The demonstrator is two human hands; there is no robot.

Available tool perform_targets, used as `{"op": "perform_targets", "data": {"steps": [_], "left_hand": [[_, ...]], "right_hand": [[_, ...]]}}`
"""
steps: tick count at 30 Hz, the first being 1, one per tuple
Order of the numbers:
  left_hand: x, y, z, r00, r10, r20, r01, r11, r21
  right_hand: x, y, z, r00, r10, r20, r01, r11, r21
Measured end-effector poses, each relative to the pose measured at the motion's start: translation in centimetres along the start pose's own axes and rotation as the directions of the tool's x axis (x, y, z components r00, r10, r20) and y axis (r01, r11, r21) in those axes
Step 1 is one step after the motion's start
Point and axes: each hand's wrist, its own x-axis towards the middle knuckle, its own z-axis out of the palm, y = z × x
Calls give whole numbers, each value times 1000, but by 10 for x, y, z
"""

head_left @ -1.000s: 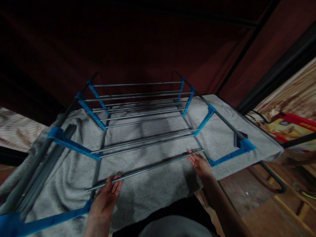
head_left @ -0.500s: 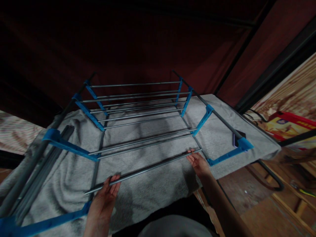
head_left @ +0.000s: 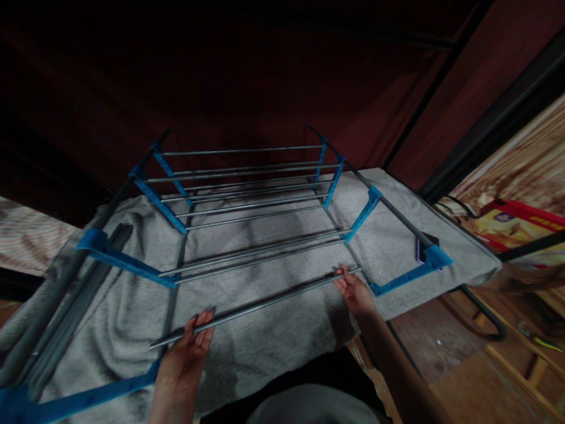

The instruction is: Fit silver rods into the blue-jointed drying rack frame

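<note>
A grey metal rod [head_left: 265, 302] lies slantwise across the near part of a rack frame, held at both ends. My left hand [head_left: 188, 347] is closed on it near its left end, palm up, with the tip sticking out past the fingers. Near the right end my right hand [head_left: 352, 290] pinches the same rod between thumb and fingers. Blue plastic brackets [head_left: 362, 215] join the rack's long side poles, and several rods span between the farther brackets. The nearest left bracket [head_left: 97, 393] and nearest right bracket [head_left: 404, 280] stand close to the rod's ends.
Grey cloth [head_left: 273, 353] covers the surface under the rack. Several loose grey tubes [head_left: 79, 312] lie at the left. A phone [head_left: 421, 248] rests by the right pole. A red and yellow box [head_left: 516, 227] stands at the right, and a dark red curtain [head_left: 229, 76] hangs behind.
Almost nothing differs. My left hand and the left end of the rod have shifted very slightly left; my right hand stays in nearly the same place.
</note>
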Motion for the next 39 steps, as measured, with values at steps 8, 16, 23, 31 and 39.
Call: {"op": "perform_targets", "data": {"steps": [8,16,23,31,39], "left_hand": [[2,0,-1,1000,-15,-11,15,1000,0],[-2,-1,2,1000,6,-10,-6,1000,-9],[-5,0,4,1000,-12,-5,12,999,-42],[-7,-2,5,1000,-2,6,2,1000,-23],[-16,-3,9,1000,19,-8,-19,998,-53]], "right_hand": [[-3,-1,3,1000,-8,-11,9,998,66],[-3,-2,1,998,-51,35,49,998,33],[-5,-3,1,1000,2,10,-3,996,85],[-3,-2,1,1000,-19,-2,19,999,38],[0,0,-5,1000,8,9,-9,995,95]]}}
